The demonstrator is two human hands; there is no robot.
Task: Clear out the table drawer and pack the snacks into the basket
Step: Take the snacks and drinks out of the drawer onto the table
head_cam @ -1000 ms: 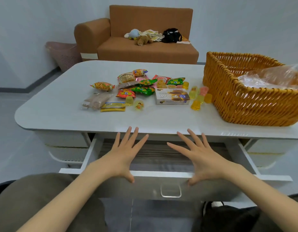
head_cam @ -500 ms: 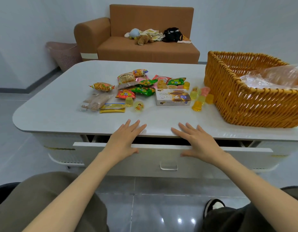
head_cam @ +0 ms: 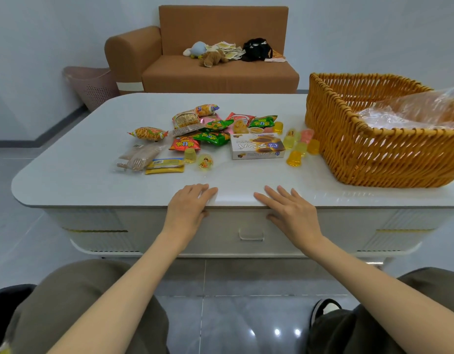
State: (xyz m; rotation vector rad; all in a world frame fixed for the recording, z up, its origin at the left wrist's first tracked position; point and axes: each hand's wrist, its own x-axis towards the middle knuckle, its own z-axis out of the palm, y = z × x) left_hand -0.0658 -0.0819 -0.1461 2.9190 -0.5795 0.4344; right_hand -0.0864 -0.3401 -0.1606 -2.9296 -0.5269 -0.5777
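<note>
On the white rounded table (head_cam: 67,180), a clear-wrapped pack of brown biscuits (head_cam: 138,157) lies well left of the white-and-brown cardboard box (head_cam: 258,148), with a flat yellow packet (head_cam: 164,166) beside it. Red (head_cam: 183,145) and green foil snack bags (head_cam: 212,137) just left of the box bear yellow characters too small to read. The box's print faces away from the person; only "C2" is legible. In front of the box, the left hand (head_cam: 189,206) and right hand (head_cam: 289,213) rest flat, fingers straight, holding nothing, on the table edge above the closed white drawer (head_cam: 233,223). Yellow jelly cups (head_cam: 295,158) sit just right of the box. Farther right stands the orange woven wicker basket (head_cam: 374,159), holding crumpled clear plastic (head_cam: 409,113).
</note>
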